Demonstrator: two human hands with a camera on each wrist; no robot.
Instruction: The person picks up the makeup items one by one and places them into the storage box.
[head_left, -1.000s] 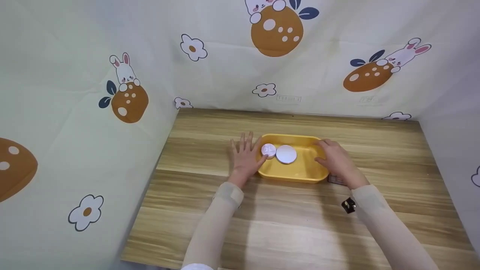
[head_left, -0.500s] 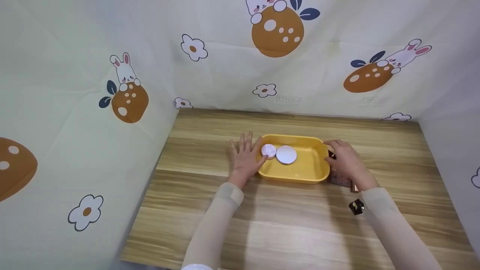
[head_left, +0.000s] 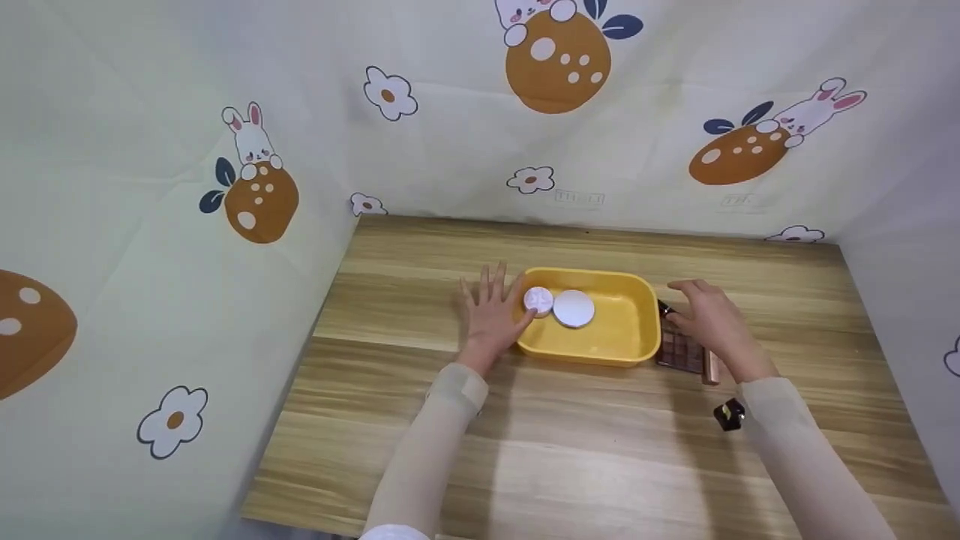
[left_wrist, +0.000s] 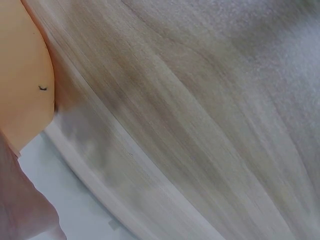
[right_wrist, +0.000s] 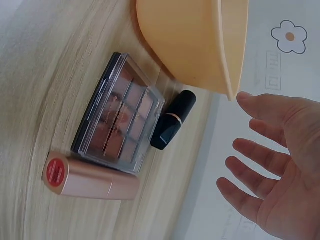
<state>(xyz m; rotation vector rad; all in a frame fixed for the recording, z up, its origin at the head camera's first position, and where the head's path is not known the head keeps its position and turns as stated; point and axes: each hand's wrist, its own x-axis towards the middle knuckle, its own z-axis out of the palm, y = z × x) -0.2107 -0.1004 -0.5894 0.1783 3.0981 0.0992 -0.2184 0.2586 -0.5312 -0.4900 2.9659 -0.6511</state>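
Observation:
My left hand (head_left: 491, 319) spreads its fingers at the left end of a yellow plastic basin (head_left: 581, 352), its thumb reaching over the rim. Inside the basin lie a small patterned white disc (head_left: 538, 300) and a larger plain white round case (head_left: 574, 308). My right hand (head_left: 716, 322) holds nothing and hovers just right of the basin, fingers apart and slightly bent. Below it, in the right wrist view, lie an eyeshadow palette (right_wrist: 122, 117) with a clear lid, a black lipstick tube (right_wrist: 175, 120) with a gold band, and a rose-gold lipstick tube (right_wrist: 92, 177).
A small black item (head_left: 729, 414) with a gold mark lies on the wood-grain table (head_left: 375, 420) by my right wrist. Pale cloth walls (head_left: 442, 150) with rabbit and flower prints enclose the table's back and sides.
My right hand has left the basin's right end and shifted right, uncovering the palette and lipstick tubes. The small black item appears slightly further right. My left hand stays where it was.

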